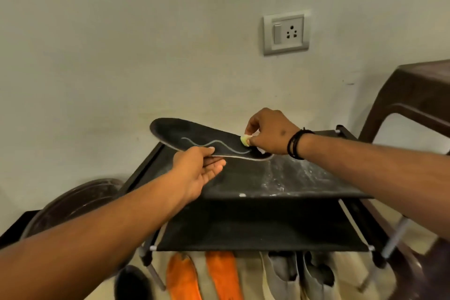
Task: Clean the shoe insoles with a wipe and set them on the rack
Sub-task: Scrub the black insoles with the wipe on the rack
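**Insole wipe-down in progress above the rack's top shelf**

Insoles lie at two levels. Nearest the camera, at 6 o'clock, two orange insoles (202, 275) rest on the floor under the rack (267, 224), with pale shoes (292, 273) just beside them at 5 o'clock. A dark oval item sits at 7 o'clock; its identity cannot be determined. Whether the orange pair has been wiped cannot be told.

Above these, the lower shelf (255, 226) and the top shelf (292, 178) both carry no insole. Judgement: the task is at an early or middle stage, with placement on the rack not yet done.

At centre, the left hand (199, 173) pinches the near edge of the black insole (194, 139), thumb on top and fingers extended underneath. The insole is held roughly level over the top shelf's left end, its toe overhanging toward 10 o'clock. The right hand (267, 134), fingers curled, pinches a small yellow-green wipe (244, 141) and presses it on the insole's heel end at 3 o'clock.

Clearances: the wall lies close behind the insole at 12 o'clock. A brown plastic chair (414, 109) stands at 2 o'clock, near the right forearm. Open room lies at 9 to 10 o'clock. The wall socket (286, 33) is well apart, at 1 o'clock.
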Motion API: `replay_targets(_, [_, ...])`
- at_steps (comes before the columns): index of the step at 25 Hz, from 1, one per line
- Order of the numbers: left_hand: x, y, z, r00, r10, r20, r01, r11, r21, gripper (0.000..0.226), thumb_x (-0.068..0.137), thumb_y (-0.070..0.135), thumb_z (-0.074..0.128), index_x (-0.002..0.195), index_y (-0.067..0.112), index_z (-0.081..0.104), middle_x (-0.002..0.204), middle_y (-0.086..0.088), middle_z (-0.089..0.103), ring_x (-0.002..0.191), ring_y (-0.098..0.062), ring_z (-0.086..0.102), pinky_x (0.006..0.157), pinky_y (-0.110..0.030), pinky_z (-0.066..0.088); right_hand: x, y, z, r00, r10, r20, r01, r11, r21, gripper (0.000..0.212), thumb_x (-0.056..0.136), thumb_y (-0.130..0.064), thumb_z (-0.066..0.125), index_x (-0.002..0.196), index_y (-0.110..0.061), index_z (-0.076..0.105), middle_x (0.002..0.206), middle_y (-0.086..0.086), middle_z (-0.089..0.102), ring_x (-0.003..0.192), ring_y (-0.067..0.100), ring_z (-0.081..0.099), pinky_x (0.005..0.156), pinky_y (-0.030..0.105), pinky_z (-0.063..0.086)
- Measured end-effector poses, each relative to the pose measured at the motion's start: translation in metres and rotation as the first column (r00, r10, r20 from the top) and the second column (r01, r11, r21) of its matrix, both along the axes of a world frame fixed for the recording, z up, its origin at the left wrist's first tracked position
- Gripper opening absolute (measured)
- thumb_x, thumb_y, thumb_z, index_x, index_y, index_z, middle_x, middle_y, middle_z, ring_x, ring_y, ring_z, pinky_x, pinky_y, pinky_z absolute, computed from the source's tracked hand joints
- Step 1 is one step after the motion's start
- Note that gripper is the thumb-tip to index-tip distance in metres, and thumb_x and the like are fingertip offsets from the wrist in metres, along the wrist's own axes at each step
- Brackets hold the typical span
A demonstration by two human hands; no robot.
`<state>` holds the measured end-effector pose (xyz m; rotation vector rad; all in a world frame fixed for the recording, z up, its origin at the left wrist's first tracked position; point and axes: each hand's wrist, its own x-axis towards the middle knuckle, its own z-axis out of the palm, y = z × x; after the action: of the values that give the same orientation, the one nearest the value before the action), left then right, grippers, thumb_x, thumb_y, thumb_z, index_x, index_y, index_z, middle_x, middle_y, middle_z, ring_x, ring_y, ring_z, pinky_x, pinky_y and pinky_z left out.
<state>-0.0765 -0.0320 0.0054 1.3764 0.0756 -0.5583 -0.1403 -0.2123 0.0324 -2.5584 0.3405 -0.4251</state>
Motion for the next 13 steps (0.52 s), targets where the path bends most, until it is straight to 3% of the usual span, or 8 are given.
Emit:
replay_targets(3, [-0.013, -0.004, -0.011, 0.986, 0.035, -0.163, -0.048, 0.996, -0.077, 0.022, 0.101, 0.010, 0.057, 0.120, 0.001, 0.061, 0.103, -0.026, 0.072, 0.090, -0.034, 0.074, 0.062, -0.035, 0.062, 0.000, -0.012, -0.016, 0.999, -0.040, 0.027, 0.041, 0.998, -0.046, 0.013, 0.086, -0.030, 0.071, 0.085, -0.017, 0.072, 0.085, -0.005, 0.068, 0.079, 0.011, 0.062, 0.067, 0.022, 0.044])
replay_targets(7, [-0.033, 0.001, -0.003, 0.948, -0.254, -0.190, 0.266, 0.963, 0.040, 0.026, 0.099, 0.019, 0.061, 0.110, -0.002, 0.068, 0.085, -0.017, 0.075, 0.065, -0.022, 0.074, 0.049, -0.024, 0.059, -0.005, -0.022, -0.037, 0.996, -0.013, -0.089, 0.006, 0.997, -0.075, 0.012, 0.086, -0.028, 0.070, 0.086, -0.017, 0.070, 0.084, -0.003, 0.069, 0.079, 0.012, 0.064, 0.063, 0.020, 0.046])
replay_targets(10, [-0.031, 0.002, 0.008, 0.953, -0.296, -0.059, 0.299, 0.953, 0.045, 0.019, 0.096, 0.017, 0.065, 0.106, 0.002, 0.071, 0.069, -0.005, 0.068, 0.053, -0.011, 0.065, 0.045, -0.017, 0.054, -0.004, -0.029, -0.038, 0.994, -0.026, -0.102, 0.013, 0.992, -0.129, 0.011, 0.086, -0.026, 0.069, 0.089, -0.015, 0.071, 0.086, -0.001, 0.070, 0.081, 0.015, 0.066, 0.069, 0.025, 0.052])
replay_targets(12, [-0.022, -0.001, 0.012, 0.923, -0.328, 0.201, 0.293, 0.938, 0.182, 0.014, 0.091, 0.017, 0.071, 0.098, 0.006, 0.073, 0.071, -0.002, 0.069, 0.061, -0.011, 0.065, 0.053, -0.019, 0.055, -0.006, -0.035, -0.035, 0.994, -0.039, -0.105, 0.023, 0.989, -0.147, 0.010, 0.085, -0.023, 0.068, 0.090, -0.015, 0.073, 0.089, 0.000, 0.071, 0.083, 0.017, 0.066, 0.072, 0.028, 0.054])
replay_targets(13, [-0.014, -0.002, 0.011, 0.845, -0.385, 0.370, 0.280, 0.910, 0.306, 0.015, 0.086, 0.017, 0.076, 0.098, 0.009, 0.074, 0.078, -0.001, 0.073, 0.070, -0.012, 0.068, 0.061, -0.022, 0.057, -0.008, -0.038, -0.034, 0.992, -0.044, -0.119, 0.026, 0.988, -0.149, 0.010, 0.085, -0.022, 0.068, 0.090, -0.015, 0.073, 0.089, 0.001, 0.071, 0.084, 0.017, 0.066, 0.072, 0.028, 0.053])
